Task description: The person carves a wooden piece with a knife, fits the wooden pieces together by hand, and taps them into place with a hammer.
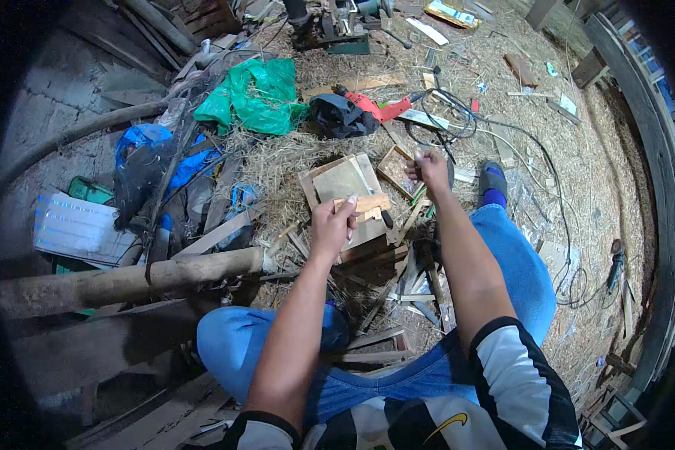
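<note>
My left hand (pixel 331 231) is closed on a small flat strip of wood (pixel 373 202), gripped between thumb and fingers. Beneath it lies a square wooden panel (pixel 336 184) with a raised frame edge. A small dark-ended object (pixel 387 219) shows just below the strip; its kind is unclear. My right hand (pixel 430 171) is raised with its fingers pinched together, and whatever is in them is too small to make out. Beside and partly under that hand sits a shallow wooden box (pixel 394 166) with small bits inside.
A red power tool (pixel 382 109) with a black bag over one end lies ahead, its black cable (pixel 536 142) looping right. Green plastic (pixel 259 94) is at left. A bamboo pole (pixel 127 279) crosses the lower left. Pliers (pixel 616 264) lie right, on straw-covered ground.
</note>
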`<state>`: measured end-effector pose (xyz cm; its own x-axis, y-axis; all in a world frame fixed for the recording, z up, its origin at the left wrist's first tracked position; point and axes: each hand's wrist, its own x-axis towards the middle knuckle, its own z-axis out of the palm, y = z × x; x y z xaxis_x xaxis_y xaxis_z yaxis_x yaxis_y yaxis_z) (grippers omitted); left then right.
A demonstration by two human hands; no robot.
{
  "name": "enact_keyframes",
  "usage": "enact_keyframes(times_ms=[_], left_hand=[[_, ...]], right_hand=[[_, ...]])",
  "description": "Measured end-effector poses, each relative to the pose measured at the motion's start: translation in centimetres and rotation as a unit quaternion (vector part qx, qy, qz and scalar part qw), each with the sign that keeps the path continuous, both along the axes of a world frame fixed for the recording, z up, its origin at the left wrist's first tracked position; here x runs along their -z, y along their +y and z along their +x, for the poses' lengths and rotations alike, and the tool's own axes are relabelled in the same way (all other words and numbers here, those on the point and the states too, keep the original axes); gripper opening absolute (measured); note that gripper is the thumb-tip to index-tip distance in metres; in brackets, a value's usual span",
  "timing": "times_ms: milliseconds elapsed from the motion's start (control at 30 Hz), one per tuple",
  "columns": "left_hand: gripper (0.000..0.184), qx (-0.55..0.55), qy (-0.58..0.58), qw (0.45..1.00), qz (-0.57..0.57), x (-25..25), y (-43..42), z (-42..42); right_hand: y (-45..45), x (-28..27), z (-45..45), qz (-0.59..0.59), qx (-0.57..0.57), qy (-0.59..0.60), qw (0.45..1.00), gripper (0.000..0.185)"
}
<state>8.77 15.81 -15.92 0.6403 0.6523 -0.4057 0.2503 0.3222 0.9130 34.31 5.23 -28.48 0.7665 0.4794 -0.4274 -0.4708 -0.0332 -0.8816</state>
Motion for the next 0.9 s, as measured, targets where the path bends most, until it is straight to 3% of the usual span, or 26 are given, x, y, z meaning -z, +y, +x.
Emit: enact_keyframes(times_ms=[33,133,233,367,467,567,900], left_hand=[[0.035,0.003,-0.001,1.0,0.001,-0.1,0.0,0.0],[0.034,0.013,-0.001,1.0,0.008,0.2,0.2,-0.2],[0.033,0.01,0.0,1.0,0.008,0.2,0.1,0.0],[0.032,-0.007,-0.016,1.0,0.023,0.3,0.1,0.2],[0.031,-0.005,-0.034,0.999,0.022,0.3,0.0,0.1],[0.03,-0.01,-0.035,0.999,0.014,0.1,-0.2,0.0],[0.03,-0.004,-0.043,0.999,0.016,0.4,-0.2,0.1]], right_hand=[[0.5,-1.6,-0.1,0.001,-0.003,-0.003,1.0,0.024],[2.0,-7.0,-1.5,0.003,0.009,-0.22,0.975,0.025],[2.1,-13.7,-6.7,0.022,0.012,-0.281,0.959,0.02],[1.5,-12.7,-12.2,-0.009,-0.055,-0.317,0.947,0.015],[0.3,-14.1,-14.0,-0.079,-0.101,-0.475,0.871,0.01],[-0.1,-14.7,-14.3,-0.074,-0.111,-0.529,0.838,0.007],[0.6,-13.7,-14.6,-0.084,-0.109,-0.562,0.815,0.008]])
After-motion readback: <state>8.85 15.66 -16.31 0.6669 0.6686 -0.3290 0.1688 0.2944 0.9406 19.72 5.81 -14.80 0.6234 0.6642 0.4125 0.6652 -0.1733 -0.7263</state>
